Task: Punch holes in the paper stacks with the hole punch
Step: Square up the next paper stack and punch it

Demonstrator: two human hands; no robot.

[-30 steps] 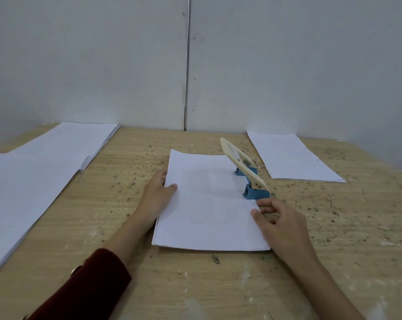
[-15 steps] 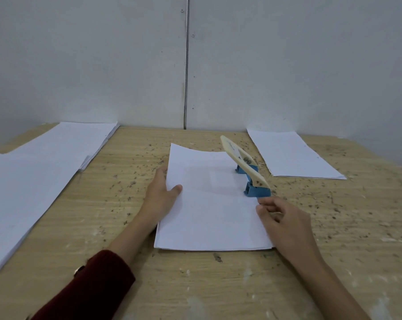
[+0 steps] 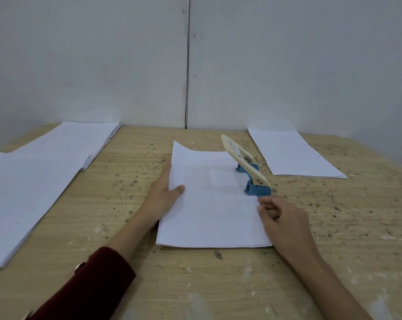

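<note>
In front of me is a wooden tabletop (image 3: pixel 218 285), with many small dark specks and some pale stains on it. Behind it I see a grey wall (image 3: pixel 80 65), and a vertical seam (image 3: pixel 187 65) with two screws divides it.

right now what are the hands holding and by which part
Both hold the middle paper stack: left hand grips its left edge, thumb on top; right hand pinches its right edge just below the hole punch.

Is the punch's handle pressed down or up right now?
Up. The cream handle slants high above the blue base, and neither hand touches it.
</note>
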